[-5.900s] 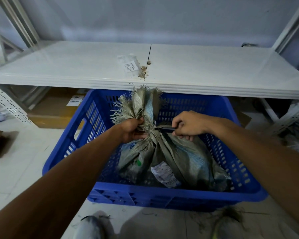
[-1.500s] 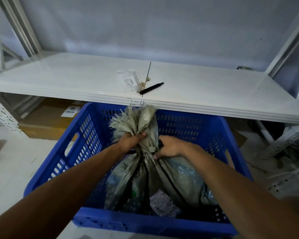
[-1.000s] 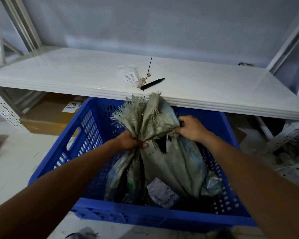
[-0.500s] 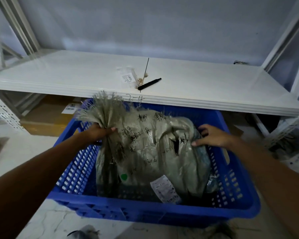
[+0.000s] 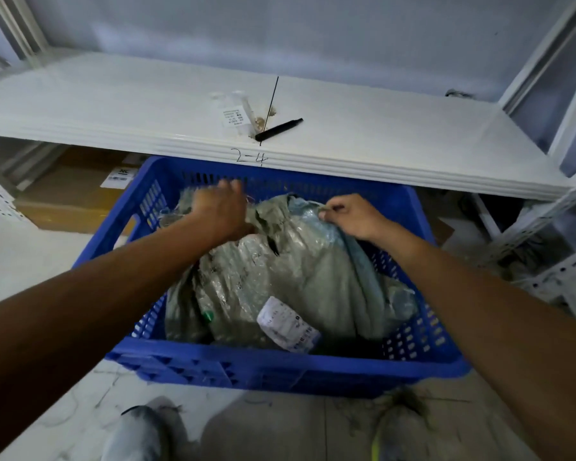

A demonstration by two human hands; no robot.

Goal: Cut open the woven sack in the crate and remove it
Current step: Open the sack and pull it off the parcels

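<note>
A grey-green woven sack (image 5: 313,277) with a white shipping label (image 5: 288,324) lies in the blue plastic crate (image 5: 280,371). Its frayed top is spread toward the crate's far side. My left hand (image 5: 222,209) reaches over the far left part of the sack's mouth, fingers blurred and partly spread, touching the fabric. My right hand (image 5: 350,216) pinches the sack's upper edge at the right. The black cutter (image 5: 278,129) lies on the white shelf behind the crate.
A white metal shelf (image 5: 379,138) marked "2-4" runs just behind the crate. A small labelled clear bag (image 5: 235,116) lies beside the cutter. A cardboard box (image 5: 74,194) sits under the shelf at left. My shoes (image 5: 140,434) stand on the floor before the crate.
The cutter went from my right hand onto the shelf. The bunched neck of the sack has been pulled open and spread. My left hand has moved right and forward, lowering the frayed top into the crate.
</note>
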